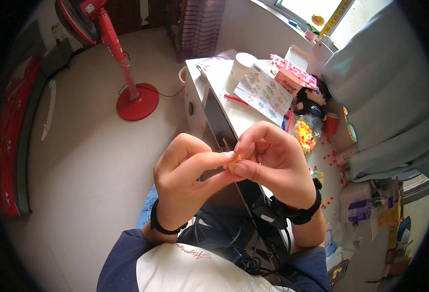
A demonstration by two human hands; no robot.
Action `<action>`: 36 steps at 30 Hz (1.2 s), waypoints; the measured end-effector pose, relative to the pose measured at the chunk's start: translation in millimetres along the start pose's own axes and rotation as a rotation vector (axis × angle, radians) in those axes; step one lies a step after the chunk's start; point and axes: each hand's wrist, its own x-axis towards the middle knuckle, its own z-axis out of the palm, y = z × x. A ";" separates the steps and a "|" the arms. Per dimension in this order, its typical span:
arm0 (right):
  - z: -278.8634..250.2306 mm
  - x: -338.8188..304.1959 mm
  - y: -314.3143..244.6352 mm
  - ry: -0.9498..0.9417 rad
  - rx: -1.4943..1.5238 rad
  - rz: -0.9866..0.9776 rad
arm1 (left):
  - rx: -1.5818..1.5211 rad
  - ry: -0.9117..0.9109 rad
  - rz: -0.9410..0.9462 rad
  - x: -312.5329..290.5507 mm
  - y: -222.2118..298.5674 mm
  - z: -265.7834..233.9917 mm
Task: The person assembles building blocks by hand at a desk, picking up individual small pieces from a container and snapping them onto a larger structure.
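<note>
Both hands meet in the middle of the view, held up in front of my chest beside the white desk (219,87). My left hand (183,168) is closed, its thumb and forefinger stretched forward in a pinch. Against those fingertips presses my right hand (280,163), also closed, with its fingers curled and thumb bent. Between the fingertips shows a small pale yellow piece (236,159), mostly hidden, so its kind cannot be made out. To the right of my right hand, a clear bag of yellow, orange and red beads (304,137) stands on the desk.
Loose beads (329,155) lie scattered on the desk's right side. A printed sheet (264,95), a white cup (243,63), a pink box (294,78) and a doll (312,101) stand farther back. A red fan (136,101) is on the floor at left.
</note>
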 end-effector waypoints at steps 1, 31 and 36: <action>0.0 -0.7 -0.2 0.002 0.000 0.000 | -0.005 0.004 -0.001 -1.2 -1.2 0.8; -16.7 -0.1 -13.1 -0.081 -0.422 0.107 | -0.132 -0.074 0.087 2.3 -4.1 8.7; -20.0 -2.5 -12.1 -0.050 -0.477 0.103 | -0.126 -0.095 0.108 3.3 -5.2 6.3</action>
